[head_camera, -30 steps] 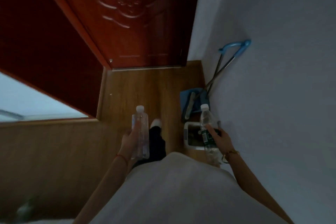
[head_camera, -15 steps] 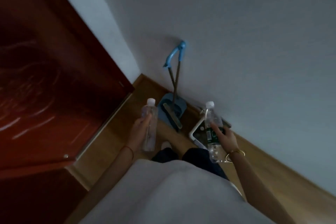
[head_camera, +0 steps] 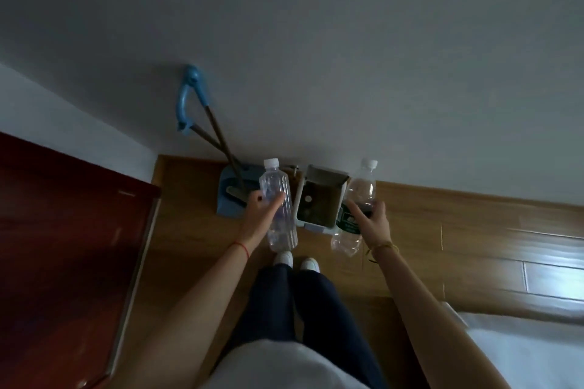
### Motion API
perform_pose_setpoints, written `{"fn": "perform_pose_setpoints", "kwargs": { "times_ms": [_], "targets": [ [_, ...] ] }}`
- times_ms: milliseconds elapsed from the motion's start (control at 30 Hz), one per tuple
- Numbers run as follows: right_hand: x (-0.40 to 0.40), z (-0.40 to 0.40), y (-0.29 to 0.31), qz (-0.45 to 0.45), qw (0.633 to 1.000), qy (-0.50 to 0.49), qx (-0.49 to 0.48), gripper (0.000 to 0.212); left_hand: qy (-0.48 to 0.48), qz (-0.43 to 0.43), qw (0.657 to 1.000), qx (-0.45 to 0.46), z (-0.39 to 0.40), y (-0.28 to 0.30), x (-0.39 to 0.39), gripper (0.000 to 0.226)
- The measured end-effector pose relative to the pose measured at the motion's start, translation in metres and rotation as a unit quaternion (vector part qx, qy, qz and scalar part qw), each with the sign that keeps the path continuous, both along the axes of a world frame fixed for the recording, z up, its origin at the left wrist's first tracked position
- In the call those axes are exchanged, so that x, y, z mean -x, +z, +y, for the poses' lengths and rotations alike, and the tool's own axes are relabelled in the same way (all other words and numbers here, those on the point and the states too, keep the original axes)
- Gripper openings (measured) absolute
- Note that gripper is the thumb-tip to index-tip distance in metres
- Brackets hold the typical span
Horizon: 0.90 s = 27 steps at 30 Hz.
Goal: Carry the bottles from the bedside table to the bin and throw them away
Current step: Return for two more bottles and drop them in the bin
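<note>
A small white bin [head_camera: 302, 196] with its lid flipped up stands on the wooden floor against the wall, right in front of my feet. My left hand [head_camera: 257, 215] grips a clear unlabelled bottle [head_camera: 279, 210] with a white cap, held upright just left of the bin. My right hand [head_camera: 373, 221] grips a clear bottle with a dark green label [head_camera: 355, 208], held upright just right of the bin. Both bottles hang above the floor, on either side of the bin's opening.
A blue dustpan [head_camera: 229, 202] and a broom with a blue handle [head_camera: 192, 98] lean on the wall left of the bin. A dark red door [head_camera: 63, 246] fills the left side. A white bed edge [head_camera: 521, 354] shows at the lower right.
My view has swung round from the door until I face the wall and bin squarely. Both hands have come forward with their bottles to either side of the bin.
</note>
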State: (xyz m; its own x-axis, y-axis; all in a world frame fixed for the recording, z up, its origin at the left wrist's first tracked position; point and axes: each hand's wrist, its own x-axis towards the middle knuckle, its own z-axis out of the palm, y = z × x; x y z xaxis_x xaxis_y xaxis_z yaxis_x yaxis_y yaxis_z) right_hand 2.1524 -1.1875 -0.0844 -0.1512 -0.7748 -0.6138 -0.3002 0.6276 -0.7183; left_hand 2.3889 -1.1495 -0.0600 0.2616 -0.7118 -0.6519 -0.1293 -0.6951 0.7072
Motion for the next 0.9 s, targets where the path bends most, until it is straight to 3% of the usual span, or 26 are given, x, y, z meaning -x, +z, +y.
{"fn": "perform_pose_setpoints", "kwargs": {
  "times_ms": [167,300,567,733,900],
  "targets": [
    [-0.003,-0.024,-0.082,0.029,0.998,0.043,0.039,0.056,-0.04,0.008,0.999,0.017,-0.032,-0.087,0.022,0.055],
    [-0.009,-0.04,-0.174,0.082,0.988,0.082,0.097,0.057,-0.101,-0.036,0.993,0.04,-0.061,-0.18,0.043,0.057],
    [-0.013,-0.05,-0.337,0.088,0.982,0.127,0.106,0.066,-0.121,-0.057,0.988,0.073,-0.083,-0.348,0.068,0.067],
    [-0.009,-0.056,-0.382,0.107,0.976,0.155,0.113,0.068,-0.154,-0.06,0.982,0.086,-0.086,-0.403,0.068,0.065],
    [-0.002,-0.052,-0.387,0.139,0.966,0.186,0.115,0.078,-0.198,-0.092,0.973,0.071,-0.086,-0.41,0.064,0.084]
  ]
}}
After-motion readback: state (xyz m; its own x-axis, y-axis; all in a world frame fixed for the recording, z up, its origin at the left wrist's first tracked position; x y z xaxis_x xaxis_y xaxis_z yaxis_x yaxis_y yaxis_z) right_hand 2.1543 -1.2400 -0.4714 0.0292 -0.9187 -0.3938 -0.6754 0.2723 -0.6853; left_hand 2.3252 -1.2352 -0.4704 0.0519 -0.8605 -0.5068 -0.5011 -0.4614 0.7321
